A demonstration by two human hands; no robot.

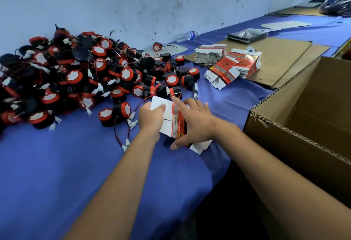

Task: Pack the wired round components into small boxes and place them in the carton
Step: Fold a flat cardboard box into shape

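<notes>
Sprawling across the left of the blue-covered counter [57, 163], a heap of wired round components [76, 74] lies with red and black leads and white plugs tangled together, a snag risk for anyone lifting one out. Just right of the heap, the left hand [150, 118] holds a small box [169, 120] in a pinching grip, thumb pressed on its white flap, while the right hand [195, 123] spreads over the box's red side, index finger stretched toward the nearest component and thumb low by the bottom flap. The bottom flap hangs open, so a component pushed in could, by the look of it, drop straight through, and a trailing wire could catch under the closing flap. Farther back, stacks of flat boxes [228, 62] wait on cardboard sheets. At far right the open carton [284, 131] stands at the counter's edge, near enough that a careless reach might knock its flap.
</notes>
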